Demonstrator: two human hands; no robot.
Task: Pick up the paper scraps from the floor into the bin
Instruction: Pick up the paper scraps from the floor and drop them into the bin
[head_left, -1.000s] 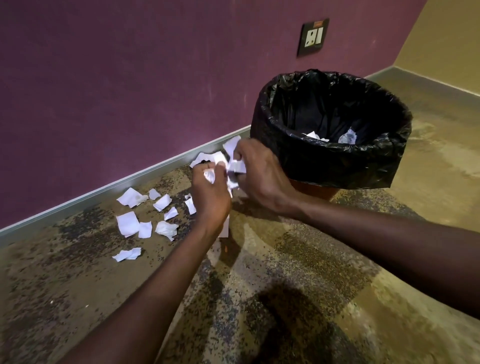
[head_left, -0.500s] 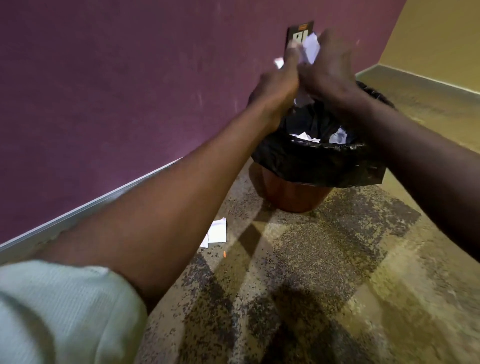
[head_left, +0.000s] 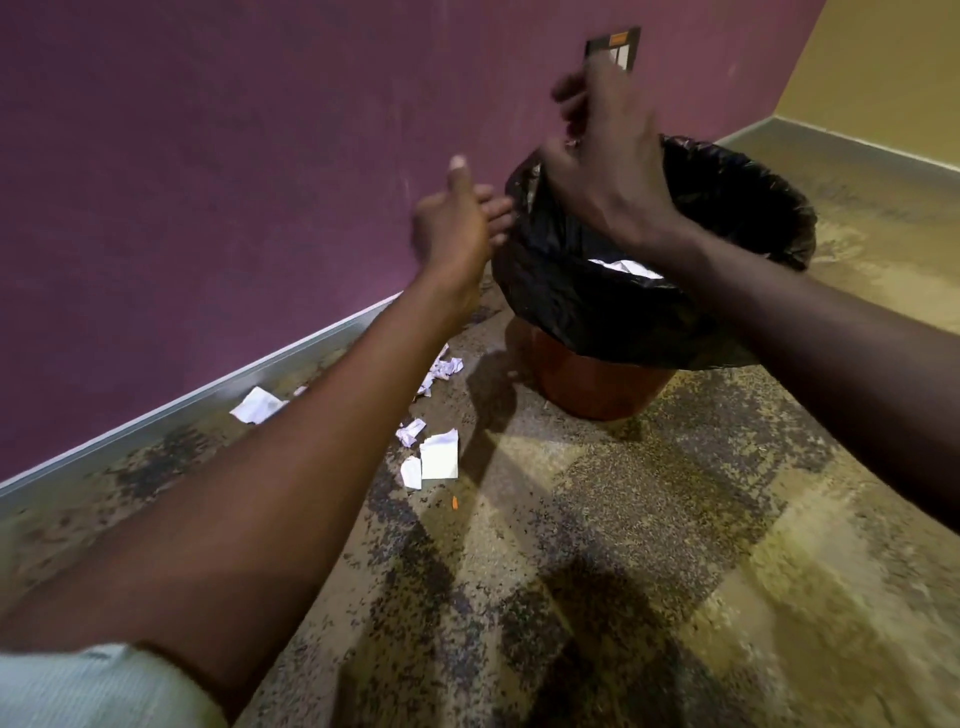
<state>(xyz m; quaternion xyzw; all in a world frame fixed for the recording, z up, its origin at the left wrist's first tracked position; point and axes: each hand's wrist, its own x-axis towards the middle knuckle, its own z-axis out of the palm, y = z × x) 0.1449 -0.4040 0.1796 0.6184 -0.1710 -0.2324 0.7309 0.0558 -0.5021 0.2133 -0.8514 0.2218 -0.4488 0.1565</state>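
The bin (head_left: 602, 384) is a brown bucket lined with a black bag (head_left: 571, 301), standing by the purple wall. White paper (head_left: 626, 268) lies inside it. My right hand (head_left: 608, 171) hovers over the bin's near rim, fingers spread and blurred, holding nothing. My left hand (head_left: 457, 223) is just left of the bin, thumb up, fingers apart and empty. Several white paper scraps lie on the floor under my left forearm: a larger piece (head_left: 440, 455), a small one (head_left: 410, 431), crumpled ones (head_left: 444, 370) and one near the skirting (head_left: 258, 406).
The purple wall with its metal skirting (head_left: 171, 410) runs along the left. A wall socket (head_left: 621, 49) sits above the bin. A tiny orange bit (head_left: 454, 502) lies on the speckled floor. A yellow wall (head_left: 883, 78) closes the far right corner.
Both hands, which held a bunch of scraps together above the bin, have parted and opened. The scraps are gone from them, and more white paper now shows inside the bin.
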